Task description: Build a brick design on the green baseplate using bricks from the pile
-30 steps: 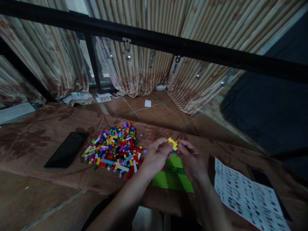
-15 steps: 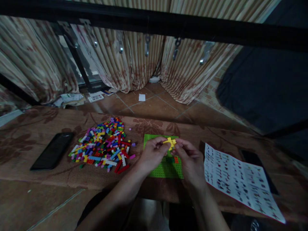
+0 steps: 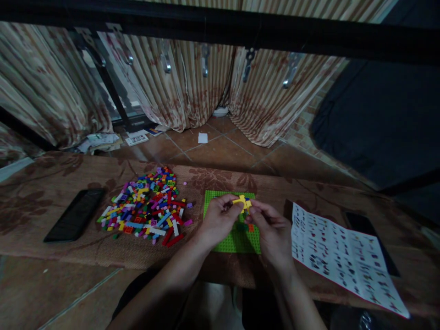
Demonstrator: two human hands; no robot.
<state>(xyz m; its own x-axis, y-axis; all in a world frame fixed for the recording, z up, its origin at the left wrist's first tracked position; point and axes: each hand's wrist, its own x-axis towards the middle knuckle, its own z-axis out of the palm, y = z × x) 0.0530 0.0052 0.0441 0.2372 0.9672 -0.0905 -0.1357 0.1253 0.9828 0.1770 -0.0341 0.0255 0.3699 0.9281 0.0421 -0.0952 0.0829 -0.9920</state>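
Between both hands, above the green baseplate [image 3: 223,245], is a small cluster of joined yellow building bricks [image 3: 243,202]. My left hand [image 3: 220,217] pinches its left side between thumb and fingers. The fingers of my right hand [image 3: 271,224] are closed on its right side, where a small dark piece shows near the top. An orange brick [image 3: 251,227] sits on the baseplate under the hands, with a dark green brick [image 3: 242,227] beside it, partly in shadow. My fingers hide much of the yellow cluster.
A heap of loose coloured bricks [image 3: 147,206] lies left of the baseplate, and a black phone [image 3: 74,215] farther left. To the right, a printed instruction sheet [image 3: 343,256] overlaps a dark flat object [image 3: 373,238]. A dark rail [image 3: 220,25] crosses above the table.
The yellow brick cluster has turned slightly in my fingers, and a dark piece now shows at its top. Both hands keep nearly the same place and grip.
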